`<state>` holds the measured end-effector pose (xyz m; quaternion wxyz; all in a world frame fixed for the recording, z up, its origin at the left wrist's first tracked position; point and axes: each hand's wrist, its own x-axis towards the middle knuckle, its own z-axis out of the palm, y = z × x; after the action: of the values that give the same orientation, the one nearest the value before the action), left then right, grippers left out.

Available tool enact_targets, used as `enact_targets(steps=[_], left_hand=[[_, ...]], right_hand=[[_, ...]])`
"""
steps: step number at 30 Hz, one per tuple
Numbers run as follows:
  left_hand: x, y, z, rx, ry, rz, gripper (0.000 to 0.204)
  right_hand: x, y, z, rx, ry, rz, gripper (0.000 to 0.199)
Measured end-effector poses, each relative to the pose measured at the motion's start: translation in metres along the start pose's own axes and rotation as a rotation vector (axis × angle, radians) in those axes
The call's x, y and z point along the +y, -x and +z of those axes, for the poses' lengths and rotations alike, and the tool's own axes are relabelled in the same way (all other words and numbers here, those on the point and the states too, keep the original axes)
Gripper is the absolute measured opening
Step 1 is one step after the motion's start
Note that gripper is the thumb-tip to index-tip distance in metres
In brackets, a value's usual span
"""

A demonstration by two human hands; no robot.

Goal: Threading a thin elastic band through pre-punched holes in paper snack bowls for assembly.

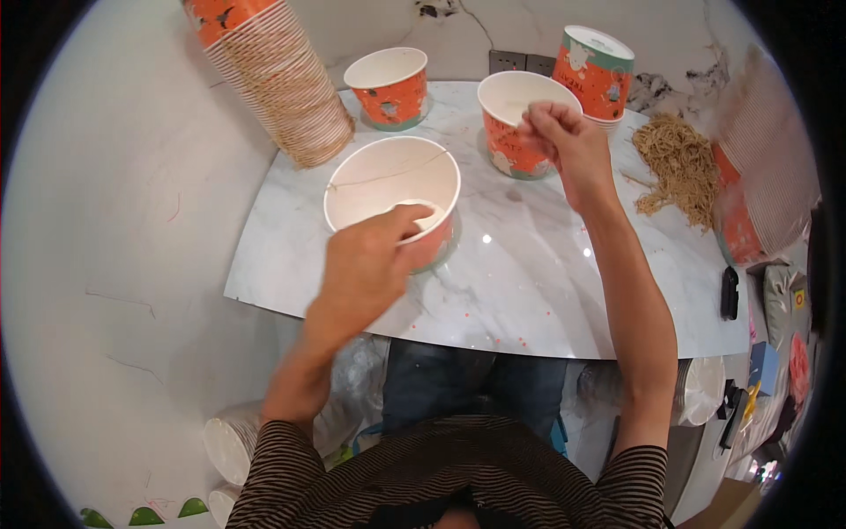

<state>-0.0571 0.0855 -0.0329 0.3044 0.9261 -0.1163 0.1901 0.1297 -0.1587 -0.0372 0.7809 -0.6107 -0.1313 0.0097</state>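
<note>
Paper cups & fibre strands on a marbled tabletop (529, 282), seen from above. L hand (366, 260), slightly blurred, lies over the near rim of the large near cup (374, 185), fingers partly inside; can't tell whether it grips. That cup stands upright, L of centre, w/ a thin tan strand (388, 175) across its mouth. R hand (564, 141) has fingertips drawn together, narrow, in front of the R part of the upright centre cup (511, 145); can't tell if it pinches a strand or touches the rim. Far L: a tall nested cup stack (286, 93) w/ tan strands over its side, & a smaller cup (388, 93) just beside. Far R: an inverted cup (595, 75). R: tan strand pile (679, 167), near a plastic-wrapped stack (767, 167).
</note>
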Motion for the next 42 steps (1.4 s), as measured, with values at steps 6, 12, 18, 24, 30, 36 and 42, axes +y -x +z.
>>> enact_targets(steps=[6,12,18,24,30,36,42], left_hand=[[0.000,-0.006,-0.035,-0.175,-0.251,0.068,0.033],[0.019,-0.011,0.002,-0.012,-0.101,-0.024,0.034],[0.025,-0.016,0.010,-0.047,-0.033,-0.179,0.035],[0.030,-0.014,0.007,-0.078,0.019,-0.226,0.036],[0.030,-0.014,0.005,-0.074,0.083,-0.251,0.037],[0.034,-0.014,0.002,-0.074,0.115,-0.245,0.038],[0.036,-0.014,0.002,-0.076,0.120,-0.240,0.038]], right_hand=[[0.020,0.069,-0.009,-0.198,0.060,0.055,0.018],[0.028,0.097,0.015,-0.345,0.165,0.062,0.012],[0.036,0.107,0.020,-0.284,0.235,-0.203,0.009],[0.035,0.114,0.028,-0.237,0.339,-0.441,0.011],[0.039,0.113,0.030,-0.196,0.394,-0.596,0.013],[0.039,0.113,0.031,-0.191,0.461,-0.664,0.014],[0.042,0.113,0.034,-0.141,0.458,-0.657,0.015]])
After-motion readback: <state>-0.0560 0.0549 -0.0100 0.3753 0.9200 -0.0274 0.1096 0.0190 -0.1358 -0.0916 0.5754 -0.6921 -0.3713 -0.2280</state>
